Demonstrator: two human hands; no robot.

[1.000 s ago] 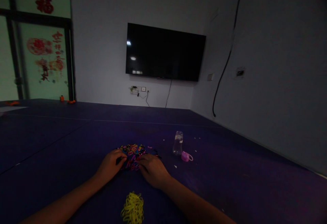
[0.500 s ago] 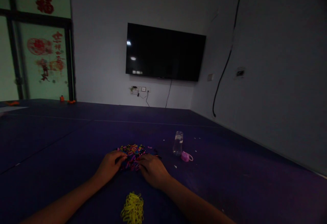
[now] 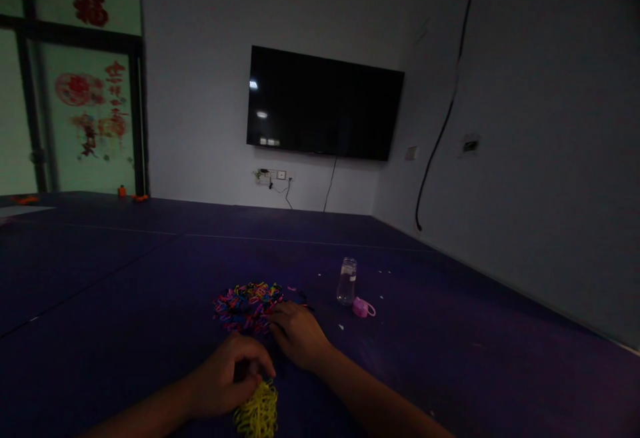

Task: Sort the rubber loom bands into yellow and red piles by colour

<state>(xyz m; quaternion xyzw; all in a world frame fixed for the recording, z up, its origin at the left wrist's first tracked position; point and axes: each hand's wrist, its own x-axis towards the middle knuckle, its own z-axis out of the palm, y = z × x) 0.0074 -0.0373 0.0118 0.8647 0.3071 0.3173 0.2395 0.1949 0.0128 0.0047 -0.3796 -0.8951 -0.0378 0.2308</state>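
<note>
While both half-curl, holds unclear, left hand (image 3: 225, 377) has yellow bands (image 3: 257, 415) at five o'clock; right hand (image 3: 299, 338), mixed bands (image 3: 251, 306) at ten

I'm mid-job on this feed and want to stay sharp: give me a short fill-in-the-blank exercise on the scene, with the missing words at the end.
1. The left hand is at the pile of ____ bands, while the right hand is at the multicoloured pile.
2. In the picture, the clear bottle stands to the ____ of the multicoloured pile.
3. The cap beside the bottle is ____ in colour.
4. The black television is mounted on the ____.

Missing words: yellow; right; pink; wall.
</note>
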